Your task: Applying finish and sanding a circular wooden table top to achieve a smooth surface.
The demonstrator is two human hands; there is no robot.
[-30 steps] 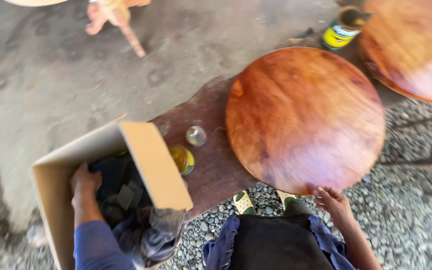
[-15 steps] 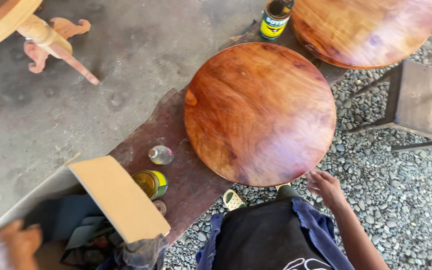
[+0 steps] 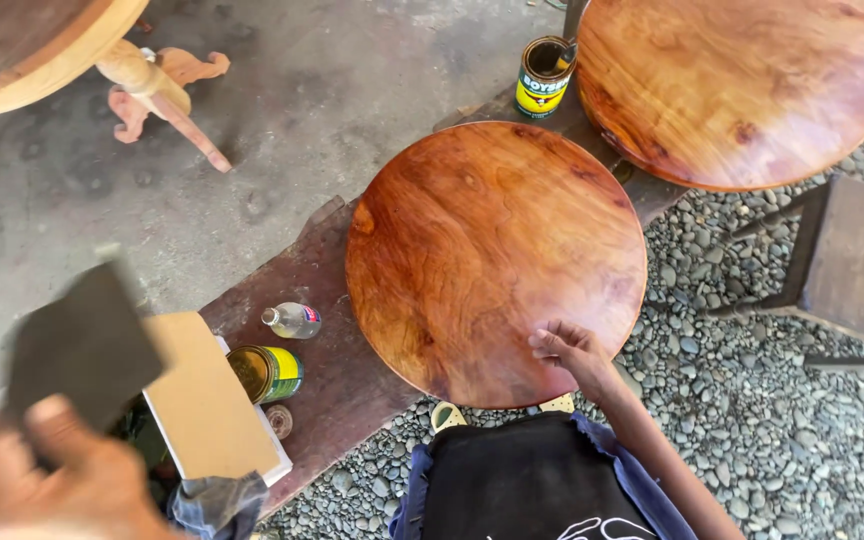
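Two hands: left point(image 3: 62, 480) raised, gripping dark sheet point(image 3: 82, 345); right point(image 3: 572, 348) flat, fingers spread on round tabletop point(image 3: 472, 250).

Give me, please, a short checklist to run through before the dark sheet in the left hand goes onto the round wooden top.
1. Left hand has a grip on the dark sheet: ok, though blurred.
2. Right hand steadies the round wooden top: ok, fingers rest on its near edge.
3. Top's surface free of objects: ok.
4. Small bottle and open tin off the top: ok, both on the plank beside it.
5. Sheet's grit or condition: cannot tell.
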